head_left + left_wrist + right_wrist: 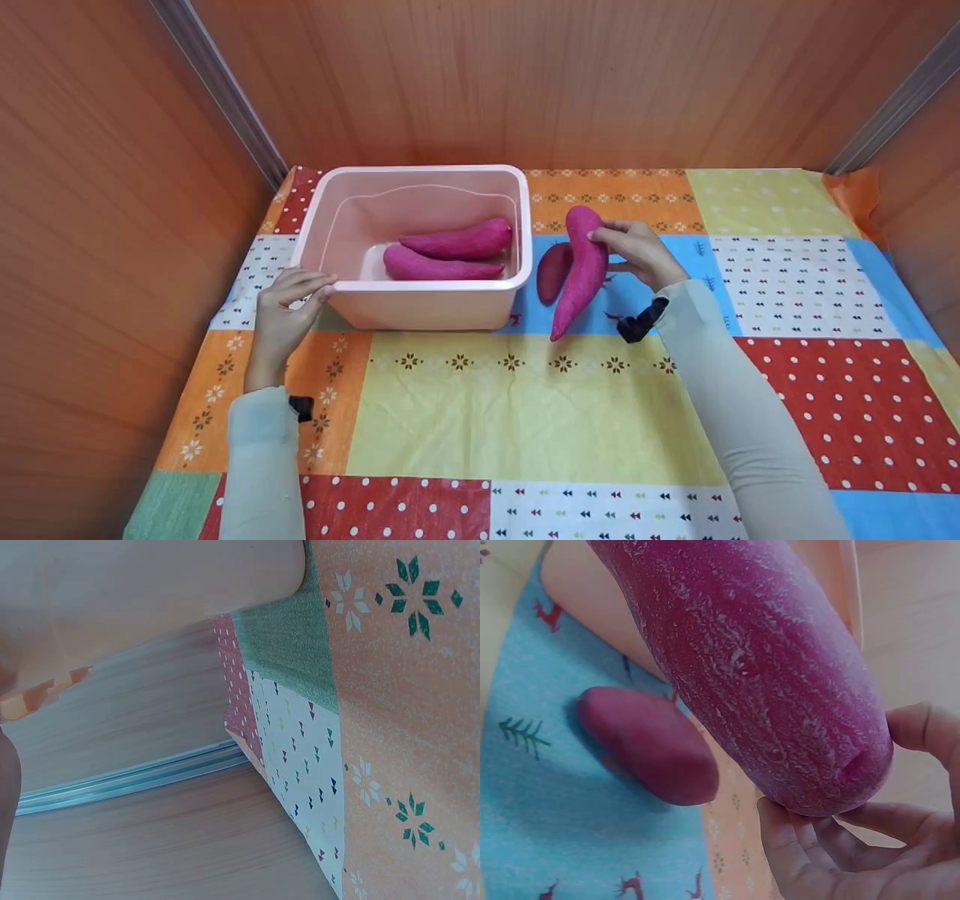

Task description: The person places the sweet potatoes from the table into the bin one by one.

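Note:
My left hand (pixel 283 319) pinches the front-left corner of the rim of a pink plastic tub (pixel 424 307). In the left wrist view the tub's outer wall (pixel 157 585) fills the top left. My right hand (pixel 641 253) holds a long magenta sweet potato (pixel 585 266) by its thick upper end, thumb on one side and fingers on the other. It hangs tilted beside the tub, its thin tip pointing down. A shorter, darker sweet potato (pixel 652 746) lies on the cloth behind it. Inside the tub lie two long sweet potatoes, a rear one (pixel 461 241) and a front one (pixel 439 266).
A patchwork-print cloth (pixel 540 420) covers the table. Wood-grain panels stand at the back (pixel 525 82), left (pixel 112 225) and right (pixel 926 202), with metal strips (pixel 225 97) at the corners. Each wrist wears a small black camera mount, the right one (pixel 641 322) near the cloth.

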`<move>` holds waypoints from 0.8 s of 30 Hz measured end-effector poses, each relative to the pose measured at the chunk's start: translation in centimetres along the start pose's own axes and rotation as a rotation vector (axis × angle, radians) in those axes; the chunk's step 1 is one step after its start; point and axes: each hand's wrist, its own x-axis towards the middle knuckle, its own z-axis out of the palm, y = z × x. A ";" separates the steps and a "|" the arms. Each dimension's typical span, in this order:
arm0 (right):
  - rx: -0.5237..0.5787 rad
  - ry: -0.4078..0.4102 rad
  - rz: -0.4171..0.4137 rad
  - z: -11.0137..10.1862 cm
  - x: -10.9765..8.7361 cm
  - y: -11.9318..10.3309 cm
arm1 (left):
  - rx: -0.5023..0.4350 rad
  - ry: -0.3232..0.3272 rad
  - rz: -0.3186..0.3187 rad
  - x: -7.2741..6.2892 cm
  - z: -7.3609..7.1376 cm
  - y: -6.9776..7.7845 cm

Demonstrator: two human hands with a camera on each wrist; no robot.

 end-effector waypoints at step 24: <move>-0.063 0.001 -0.010 -0.4 -0.8 -4.6 | -0.003 0.007 0.032 0.1 0.1 0.1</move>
